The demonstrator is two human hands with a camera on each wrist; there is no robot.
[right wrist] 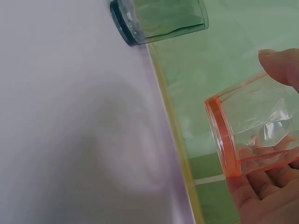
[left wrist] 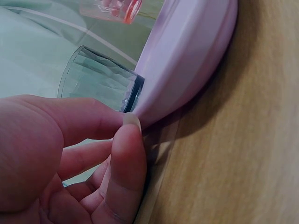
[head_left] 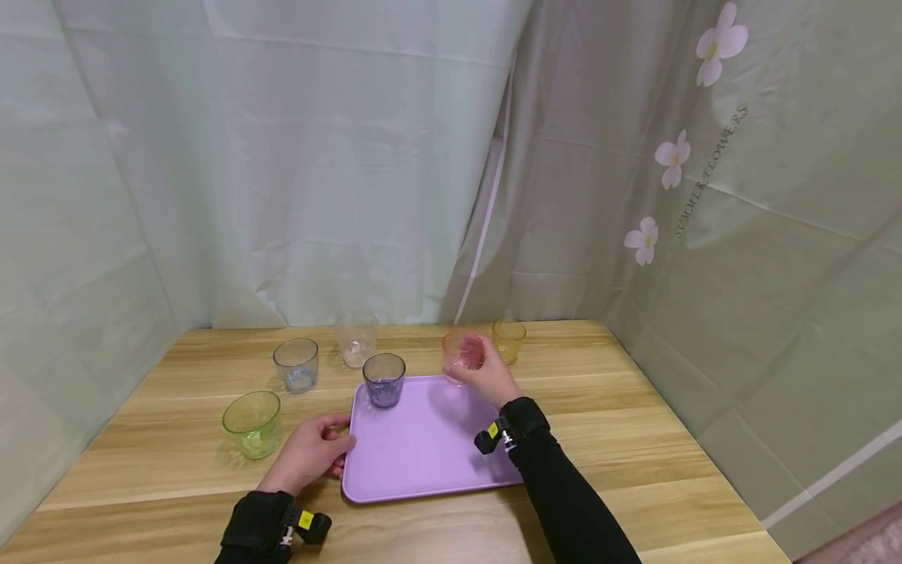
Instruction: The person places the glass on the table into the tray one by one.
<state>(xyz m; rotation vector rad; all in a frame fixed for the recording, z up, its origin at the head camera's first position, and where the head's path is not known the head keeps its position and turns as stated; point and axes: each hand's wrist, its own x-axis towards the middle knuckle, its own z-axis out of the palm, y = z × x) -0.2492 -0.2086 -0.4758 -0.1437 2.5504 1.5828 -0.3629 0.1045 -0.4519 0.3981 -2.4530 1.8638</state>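
Observation:
My right hand (head_left: 486,372) grips a clear pinkish-orange glass (right wrist: 261,130), thumb on one side and fingers on the other. In the head view that glass is at the far edge of a purple tray (head_left: 430,454); the right wrist view shows its base raised off the tray. At the tray's left edge, my left hand (head_left: 313,454) pinches the rim between thumb and finger, as the left wrist view shows. A dark grey-purple glass (head_left: 384,382) stands upright on the tray's far left corner.
Left of the tray stand a green glass (head_left: 254,427) and a bluish-grey glass (head_left: 297,368). A tall clear glass (head_left: 356,341) is behind the tray, and a yellow glass (head_left: 509,341) is at the back right. Curtains (head_left: 317,172) surround the wooden table (head_left: 620,439).

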